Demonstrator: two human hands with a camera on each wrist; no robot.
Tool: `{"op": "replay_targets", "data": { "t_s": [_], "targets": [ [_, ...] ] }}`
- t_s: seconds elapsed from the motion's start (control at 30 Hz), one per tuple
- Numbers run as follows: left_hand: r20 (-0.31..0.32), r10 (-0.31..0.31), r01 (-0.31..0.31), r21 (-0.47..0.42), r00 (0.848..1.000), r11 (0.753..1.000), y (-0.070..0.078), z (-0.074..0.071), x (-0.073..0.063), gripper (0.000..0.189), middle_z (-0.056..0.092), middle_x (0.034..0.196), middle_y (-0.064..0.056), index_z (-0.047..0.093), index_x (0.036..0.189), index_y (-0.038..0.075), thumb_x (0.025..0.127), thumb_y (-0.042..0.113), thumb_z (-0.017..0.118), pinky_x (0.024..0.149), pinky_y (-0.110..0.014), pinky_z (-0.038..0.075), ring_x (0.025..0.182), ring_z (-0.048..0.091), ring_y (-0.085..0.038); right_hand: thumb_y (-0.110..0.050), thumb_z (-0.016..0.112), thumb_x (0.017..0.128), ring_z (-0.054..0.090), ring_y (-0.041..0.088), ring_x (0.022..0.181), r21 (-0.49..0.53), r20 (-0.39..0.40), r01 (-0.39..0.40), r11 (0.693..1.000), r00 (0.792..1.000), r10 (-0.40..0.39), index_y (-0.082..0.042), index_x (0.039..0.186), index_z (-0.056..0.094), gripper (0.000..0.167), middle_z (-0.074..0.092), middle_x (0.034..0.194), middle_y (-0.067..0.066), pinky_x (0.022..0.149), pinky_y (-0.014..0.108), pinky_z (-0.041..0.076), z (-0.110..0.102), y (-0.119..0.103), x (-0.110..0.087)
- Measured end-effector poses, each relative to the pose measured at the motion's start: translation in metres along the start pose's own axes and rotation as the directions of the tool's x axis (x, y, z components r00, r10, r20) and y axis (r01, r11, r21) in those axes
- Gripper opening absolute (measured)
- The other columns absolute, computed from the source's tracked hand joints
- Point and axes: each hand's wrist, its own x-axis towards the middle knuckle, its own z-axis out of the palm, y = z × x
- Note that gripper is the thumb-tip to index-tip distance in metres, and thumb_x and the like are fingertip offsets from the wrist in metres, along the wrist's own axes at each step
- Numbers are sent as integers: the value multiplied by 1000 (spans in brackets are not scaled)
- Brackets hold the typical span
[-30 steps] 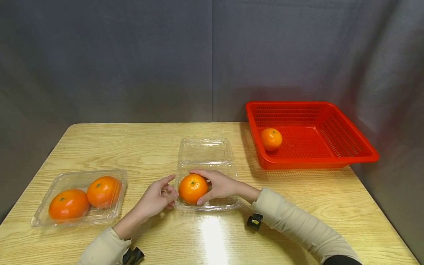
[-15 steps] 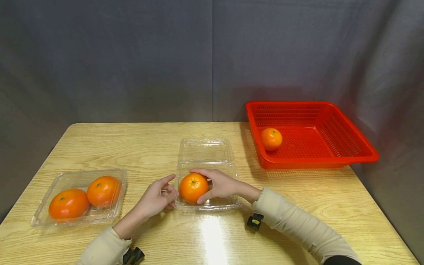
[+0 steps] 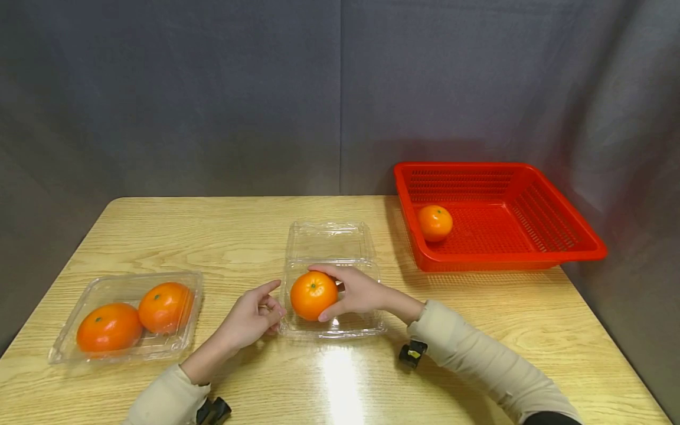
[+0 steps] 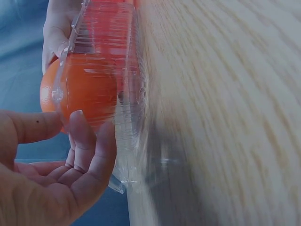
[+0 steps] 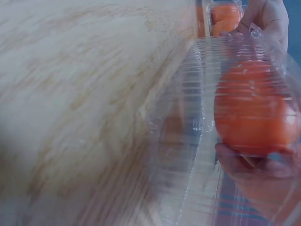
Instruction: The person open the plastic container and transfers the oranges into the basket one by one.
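Note:
My right hand (image 3: 357, 290) grips an orange (image 3: 313, 295) with a green stem spot, thumb in front and fingers behind. The orange is in the left part of a clear plastic clamshell container (image 3: 361, 323), whose lid (image 3: 329, 242) lies open toward the back. In the left wrist view the orange (image 4: 89, 89) shows through the ribbed wall, raised off the container's floor. My left hand (image 3: 252, 317) pinches the container's left side, thumb at the rim and curled fingers against the outer wall. The right wrist view shows the orange (image 5: 251, 108) through the plastic, fingers beneath.
At the left stands a second clear clamshell container (image 3: 98, 289), closed over two oranges (image 3: 110, 327). A red plastic basket (image 3: 510, 258) at the back right holds one orange (image 3: 435, 224). A grey curtain (image 3: 239, 106) hangs behind the wooden table (image 3: 202, 236).
My right hand has shifted the orange slightly to the right and up, away from the container's left wall. My left hand has stayed at the container's side.

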Motion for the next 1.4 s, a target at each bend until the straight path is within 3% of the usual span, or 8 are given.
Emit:
{"op": "replay_targets", "data": {
  "t_s": [0.5, 1.1, 1.4],
  "targets": [
    [-3, 9, -9, 12, 1000, 1000, 0, 0, -1, 57, 56, 85, -19, 24, 137, -13, 87, -8, 51, 57, -30, 51, 62, 56, -19, -20, 82, 68, 51, 21, 110, -5, -57, 15, 1000, 998, -15, -5, 137, 38, 83, 51, 127, 10, 87, 34, 46, -9, -10, -4],
    [4, 16, -16, 17, 1000, 1000, 0, 0, -2, 57, 56, 81, -14, 23, 137, -13, 87, -7, 51, 56, -28, 50, 60, 53, -17, -18, 82, 66, 52, 20, 106, -6, -117, 2, 1000, 993, -3, -8, 136, 40, 82, 52, 125, 8, 82, 35, 48, -21, -22, -11],
    [9, 23, -23, 22, 1000, 999, -1, 0, -1, 57, 57, 84, -17, 23, 137, -13, 88, -7, 51, 57, -27, 50, 61, 54, -18, -19, 82, 66, 51, 19, 107, 8, -138, 14, 1000, 990, -12, -8, 135, 41, 81, 51, 125, 7, 82, 35, 48, -28, -24, -15]
  ]
}}
